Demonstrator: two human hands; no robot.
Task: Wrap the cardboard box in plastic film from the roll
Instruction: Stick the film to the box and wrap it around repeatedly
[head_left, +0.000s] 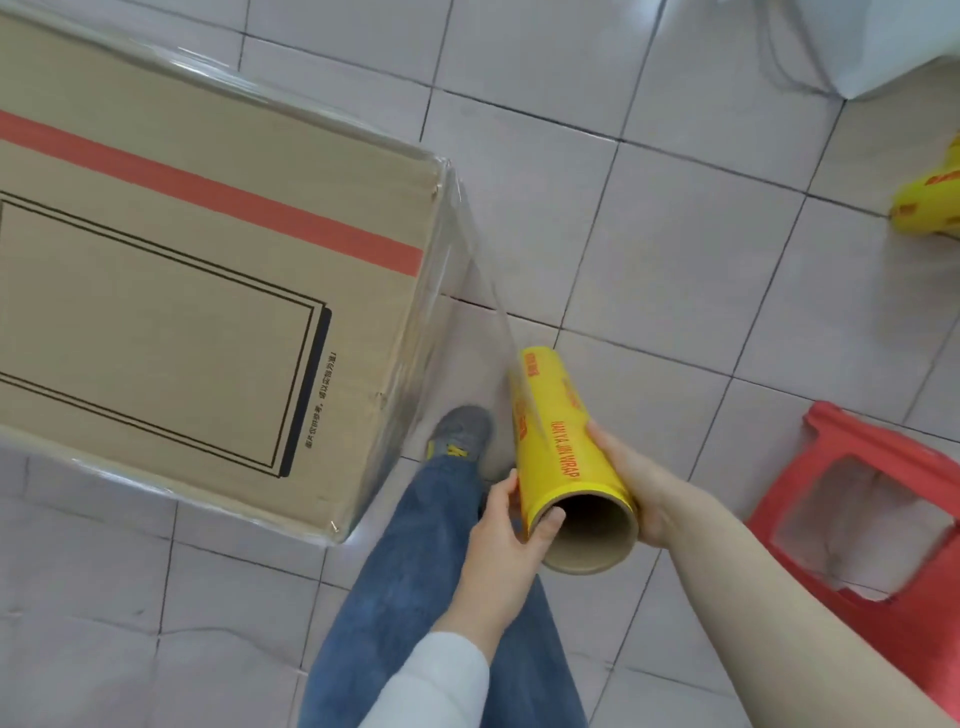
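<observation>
A cardboard box (182, 291) at upper left is sheathed in clear film (470, 312). At lower centre, the yellow film roll (558, 436) is clasped on either side by the left hand (506, 525) and right hand (631, 483). The film is judged thin and clingy; the stiff tube is best held near its ends.
</observation>
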